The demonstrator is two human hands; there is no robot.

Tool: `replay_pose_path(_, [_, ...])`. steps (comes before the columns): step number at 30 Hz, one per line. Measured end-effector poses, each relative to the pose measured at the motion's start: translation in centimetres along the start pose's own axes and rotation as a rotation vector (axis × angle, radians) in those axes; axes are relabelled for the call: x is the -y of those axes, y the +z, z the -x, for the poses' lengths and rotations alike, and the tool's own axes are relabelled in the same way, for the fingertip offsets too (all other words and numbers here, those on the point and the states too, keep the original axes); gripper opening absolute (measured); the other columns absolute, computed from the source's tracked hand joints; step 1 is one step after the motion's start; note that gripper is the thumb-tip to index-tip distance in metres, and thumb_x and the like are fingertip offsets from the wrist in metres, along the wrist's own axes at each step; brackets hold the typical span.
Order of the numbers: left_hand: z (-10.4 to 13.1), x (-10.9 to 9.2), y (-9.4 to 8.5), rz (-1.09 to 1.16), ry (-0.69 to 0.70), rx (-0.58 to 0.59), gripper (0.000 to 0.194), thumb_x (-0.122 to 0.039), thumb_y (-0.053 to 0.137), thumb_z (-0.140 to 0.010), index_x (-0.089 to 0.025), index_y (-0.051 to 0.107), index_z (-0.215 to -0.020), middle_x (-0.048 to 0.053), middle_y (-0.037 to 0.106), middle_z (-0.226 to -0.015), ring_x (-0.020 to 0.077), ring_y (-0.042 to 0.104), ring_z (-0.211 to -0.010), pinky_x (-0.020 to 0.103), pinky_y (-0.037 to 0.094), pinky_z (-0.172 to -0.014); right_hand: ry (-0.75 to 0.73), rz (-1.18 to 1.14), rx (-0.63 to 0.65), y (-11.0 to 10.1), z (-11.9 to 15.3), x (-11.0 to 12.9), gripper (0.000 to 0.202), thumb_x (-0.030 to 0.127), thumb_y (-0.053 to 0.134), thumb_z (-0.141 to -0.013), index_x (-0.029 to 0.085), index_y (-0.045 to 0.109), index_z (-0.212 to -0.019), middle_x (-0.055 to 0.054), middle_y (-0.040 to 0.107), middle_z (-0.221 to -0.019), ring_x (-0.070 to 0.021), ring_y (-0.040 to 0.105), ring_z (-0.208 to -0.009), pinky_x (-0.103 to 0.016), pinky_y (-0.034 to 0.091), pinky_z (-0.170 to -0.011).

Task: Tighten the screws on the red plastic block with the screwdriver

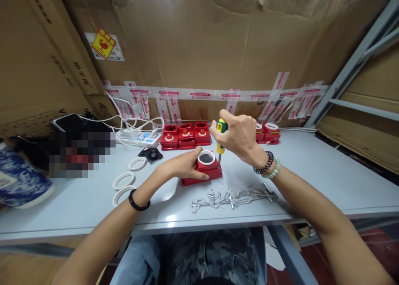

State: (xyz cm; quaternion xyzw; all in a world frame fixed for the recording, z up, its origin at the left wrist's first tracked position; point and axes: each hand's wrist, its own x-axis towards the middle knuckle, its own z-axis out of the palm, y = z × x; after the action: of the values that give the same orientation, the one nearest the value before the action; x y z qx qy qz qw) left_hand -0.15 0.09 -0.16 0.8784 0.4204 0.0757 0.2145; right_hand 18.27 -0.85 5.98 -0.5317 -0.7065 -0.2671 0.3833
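My right hand (238, 135) is closed around the yellow and green handle of a screwdriver (220, 146). The shaft points down, its tip at the right corner of a red plastic housing (202, 176). A white ring encircles the dark round opening on top of that housing. My left hand (185, 164) grips the housing from its left side, fingers over the front and back, keeping it flat on the table. In front of it lie several loose screws (212, 197), a few mixed with longer metal pieces and whitish strips (240, 197).
Behind stand three red units with round knobs (186, 136), and more red housings (272, 133) at the right. White rings (137, 164) and a black round part (152, 153) lie left, near a power strip (145, 138) with tangled cables. A large cardboard box (199, 48) walls off the back.
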Motion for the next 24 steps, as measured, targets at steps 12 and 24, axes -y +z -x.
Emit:
replay_pose_path(12, [0.3, 1.0, -0.4, -0.043, -0.031, -0.091, 0.064, -0.071, 0.053, -0.075, -0.018, 0.043, -0.109, 0.01, 0.063, -0.096, 0.0276, 0.062, -0.081, 0.032, 0.042, -0.063, -0.132, -0.766, 0.408, -2.2, -0.4, -2.3, 0.018, 0.035, 0.057, -0.087, 0.019, 0.056, -0.096, 0.002, 0.056, -0.075, -0.0099, 0.048, -0.063, -0.024, 0.039, -0.059])
replay_pose_path(24, [1.0, 1.5, -0.9, -0.025, -0.009, -0.168, 0.08, -0.057, 0.05, -0.085, -0.026, 0.014, -0.15, 0.014, 0.029, -0.153, 0.0348, 0.047, -0.128, 0.045, 0.042, -0.099, 0.042, -0.854, 0.184, -2.4, -1.4, -3.5, 0.026, 0.041, 0.061, -0.085, 0.021, 0.054, -0.099, 0.0, 0.056, -0.084, -0.0133, 0.058, -0.073, -0.026, 0.048, -0.063])
